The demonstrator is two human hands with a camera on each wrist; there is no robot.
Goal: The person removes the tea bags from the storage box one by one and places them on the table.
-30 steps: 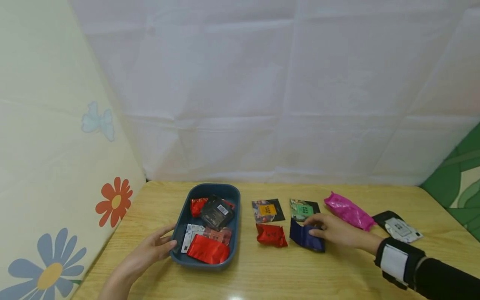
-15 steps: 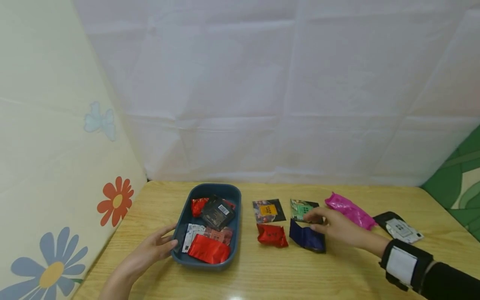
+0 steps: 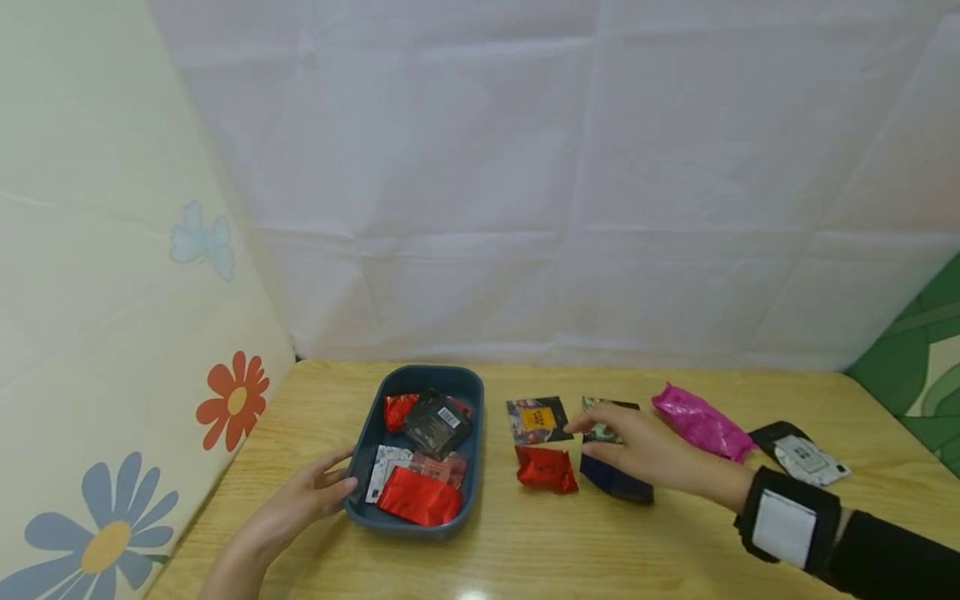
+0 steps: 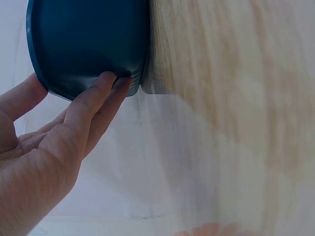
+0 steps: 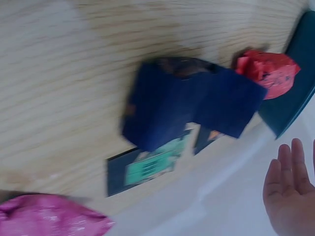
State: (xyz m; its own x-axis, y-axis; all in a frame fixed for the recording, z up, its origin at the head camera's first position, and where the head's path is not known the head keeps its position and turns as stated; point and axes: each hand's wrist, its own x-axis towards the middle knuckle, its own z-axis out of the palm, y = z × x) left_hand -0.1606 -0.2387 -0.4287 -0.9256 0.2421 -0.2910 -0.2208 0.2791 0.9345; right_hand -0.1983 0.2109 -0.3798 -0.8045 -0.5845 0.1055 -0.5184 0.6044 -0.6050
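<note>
My left hand [image 3: 307,496] rests at the left side of a dark blue plastic bin [image 3: 478,454]. In the left wrist view its thumb touches the rim and its nearly straight fingers [image 4: 88,108] lie against the outer wall. My right hand [image 3: 637,446] hovers with nothing in it, over a navy blue folded packet [image 3: 617,482] and a green-labelled sachet [image 3: 602,432], hiding part of both. Its fingers point left, toward a red crinkled packet [image 3: 546,469] and an orange-labelled sachet [image 3: 537,418]. The right wrist view shows the navy packet [image 5: 167,103] standing bent.
Inside the bin lie a shiny red packet [image 3: 420,497], a black sachet with a barcode [image 3: 437,425] and several other packets. A pink packet [image 3: 705,423] and a black-and-white sachet [image 3: 808,460] lie at the right. A white sheet [image 3: 480,208] hangs behind the table.
My right hand has let go of the navy packet, lifted off it and moved left above it. The left hand stays at the bin.
</note>
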